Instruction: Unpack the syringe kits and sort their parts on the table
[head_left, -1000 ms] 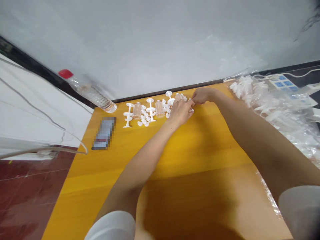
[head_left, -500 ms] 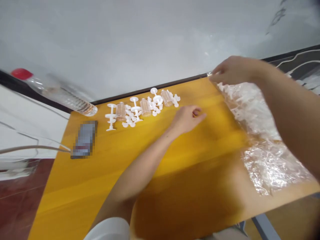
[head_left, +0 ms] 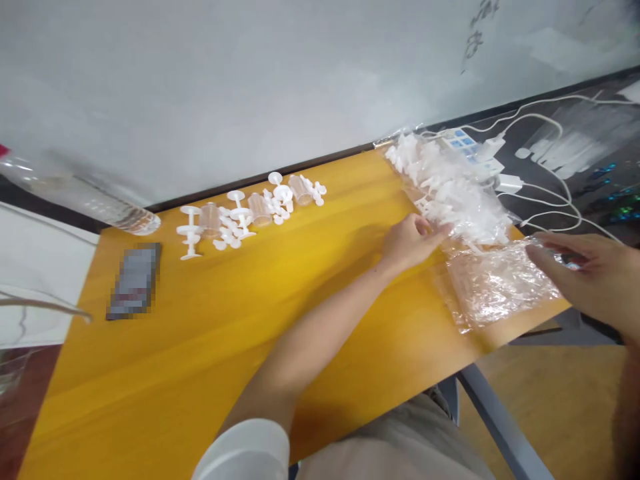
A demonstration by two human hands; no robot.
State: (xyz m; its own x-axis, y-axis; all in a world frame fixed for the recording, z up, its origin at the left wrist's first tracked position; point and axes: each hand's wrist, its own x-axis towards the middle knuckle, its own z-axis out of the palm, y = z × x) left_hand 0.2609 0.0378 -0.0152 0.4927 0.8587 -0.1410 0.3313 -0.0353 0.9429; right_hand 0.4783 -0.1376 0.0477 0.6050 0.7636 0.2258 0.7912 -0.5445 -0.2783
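Observation:
Several white plastic parts fill a clear plastic bag (head_left: 440, 180) at the table's right side, and a crinkled stretch of clear plastic (head_left: 500, 287) lies below it. My left hand (head_left: 410, 240) is at the bag's left edge, fingers curled and thumb reaching over the plastic; it looks closed on that edge, though the fingertips are partly hidden. Beside the right edge of the crinkled plastic, my right hand (head_left: 585, 273) has its thumb and fingers apart. Along the back stand clear ribbed cylinders (head_left: 260, 209), white flanged plungers (head_left: 190, 230) and small white pieces (head_left: 230, 233).
A clear bottle (head_left: 95, 200) stands at the back left, near a pixelated dark device (head_left: 134, 280) on the yellow table (head_left: 200, 347). White cables (head_left: 560, 127) and a power strip (head_left: 465, 147) lie right of the bag. A grey wall (head_left: 240, 87) rises behind.
My right hand has left the bag's upper corner and come down to the right of the crinkled plastic. My left hand has moved right, to the bag's edge. The view has shifted rightward.

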